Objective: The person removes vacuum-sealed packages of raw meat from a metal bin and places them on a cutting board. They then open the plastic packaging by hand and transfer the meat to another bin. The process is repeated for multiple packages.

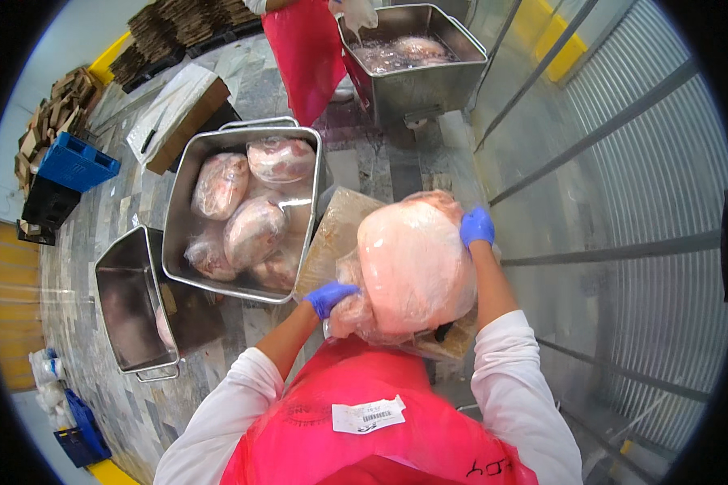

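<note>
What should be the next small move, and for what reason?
Perhaps the left hand should gather the clear plastic while the right hand steadies the meat piece: wrinkled plastic bunches by the left hand, and the right touches the opposite side.

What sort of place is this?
Probably a meat-packing or processing room: the left hand and right hand hold bulky wrapped meat, similar pieces lie in a metal tub, and an aproned co-worker stands by another tub.
</note>
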Demonstrator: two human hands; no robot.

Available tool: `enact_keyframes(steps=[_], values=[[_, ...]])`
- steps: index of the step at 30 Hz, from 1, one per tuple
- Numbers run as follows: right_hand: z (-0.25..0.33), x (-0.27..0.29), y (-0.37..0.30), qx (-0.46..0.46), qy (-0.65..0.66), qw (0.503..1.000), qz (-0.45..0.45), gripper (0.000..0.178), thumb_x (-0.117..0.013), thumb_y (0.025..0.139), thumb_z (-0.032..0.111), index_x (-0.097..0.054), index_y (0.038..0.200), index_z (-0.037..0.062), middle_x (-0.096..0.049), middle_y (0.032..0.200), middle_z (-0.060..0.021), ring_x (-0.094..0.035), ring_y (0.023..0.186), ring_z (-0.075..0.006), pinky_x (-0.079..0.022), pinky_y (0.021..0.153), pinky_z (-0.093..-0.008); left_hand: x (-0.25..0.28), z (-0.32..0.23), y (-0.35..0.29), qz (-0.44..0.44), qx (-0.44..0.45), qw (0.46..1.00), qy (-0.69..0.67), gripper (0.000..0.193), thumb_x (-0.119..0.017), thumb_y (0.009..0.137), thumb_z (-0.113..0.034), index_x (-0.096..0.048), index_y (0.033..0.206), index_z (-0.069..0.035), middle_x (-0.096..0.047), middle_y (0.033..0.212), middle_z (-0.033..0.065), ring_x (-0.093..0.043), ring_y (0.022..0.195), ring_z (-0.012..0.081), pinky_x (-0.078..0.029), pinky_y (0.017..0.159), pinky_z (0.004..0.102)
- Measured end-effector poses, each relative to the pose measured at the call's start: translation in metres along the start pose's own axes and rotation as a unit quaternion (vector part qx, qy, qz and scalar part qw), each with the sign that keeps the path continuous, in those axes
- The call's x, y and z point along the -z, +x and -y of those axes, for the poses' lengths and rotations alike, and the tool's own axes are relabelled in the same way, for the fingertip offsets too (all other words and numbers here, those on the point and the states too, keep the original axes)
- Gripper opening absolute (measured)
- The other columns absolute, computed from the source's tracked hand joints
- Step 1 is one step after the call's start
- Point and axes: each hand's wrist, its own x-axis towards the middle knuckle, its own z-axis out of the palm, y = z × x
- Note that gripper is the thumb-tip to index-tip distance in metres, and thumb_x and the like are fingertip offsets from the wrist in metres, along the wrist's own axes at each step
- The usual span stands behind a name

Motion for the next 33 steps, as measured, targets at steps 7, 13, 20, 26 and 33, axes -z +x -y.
enact_keyframes(steps=[7,13,20,26,33], values=[[-0.102,-0.031,-0.02,-0.136,-0.079,0.981,0.114,0.04,-0.063,0.088,0.037,-0.07,0.106,0.0016,-0.067,0.115,-0.0209,-0.067,0.1,-0.0378,-0.054,0.08,-0.0463,-0.022,-0.007,-0.016,-0.085,-0.125,0.988,-0.041,0.041,-0.065,0.089,-0.016,-0.057,0.125,0.002,-0.066,0.113,0.013,-0.066,0.098,0.0224,-0.056,0.084,0.0358],[-0.177,-0.041,-0.049,-0.197,0.313,0.904,0.213,0.04,-0.06,0.092,0.034,-0.063,0.12,0.0061,-0.07,0.099,-0.014,-0.067,0.088,-0.0277,-0.054,0.08,-0.0423,-0.022,-0.004,-0.016,-0.101,-0.071,0.991,-0.061,0.037,-0.065,0.09,-0.017,-0.06,0.122,0.002,-0.068,0.109,0.0127,-0.068,0.094,0.0232,-0.056,0.082,0.0371],[-0.1,0.022,-0.111,-0.269,0.602,0.684,0.312,0.039,-0.054,0.094,0.032,-0.06,0.125,0.0091,-0.061,0.129,-0.0112,-0.057,0.117,-0.0275,-0.044,0.102,-0.0436,-0.004,-0.017,0.008,-0.103,-0.035,0.949,0.295,0.055,-0.062,0.087,-0.042,-0.067,0.111,0.007,-0.069,0.109,0.0217,-0.067,0.096,0.0283,-0.053,0.082,0.0401],[-0.123,0.015,-0.121,-0.342,0.602,0.612,0.383,0.048,-0.043,0.094,0.036,-0.057,0.131,0.0083,-0.06,0.132,-0.0114,-0.056,0.12,-0.0302,-0.042,0.105,-0.0449,-0.013,-0.025,0.011,-0.198,-0.056,0.86,0.467,0.064,-0.064,0.078,-0.052,-0.069,0.103,0.007,-0.069,0.101,0.0288,-0.068,0.092,0.035,-0.051,0.084,0.0434],[-0.127,-0.004,-0.131,-0.276,0.603,0.693,0.282,0.042,-0.044,0.093,0.028,-0.059,0.127,0.0078,-0.063,0.126,-0.0123,-0.059,0.116,-0.0299,-0.046,0.102,-0.0463,-0.018,-0.012,0.013,-0.22,-0.109,0.882,0.402,0.057,-0.065,0.076,-0.042,-0.068,0.104,0.007,-0.068,0.105,0.0301,-0.068,0.096,0.0345,-0.052,0.084,0.0429]])
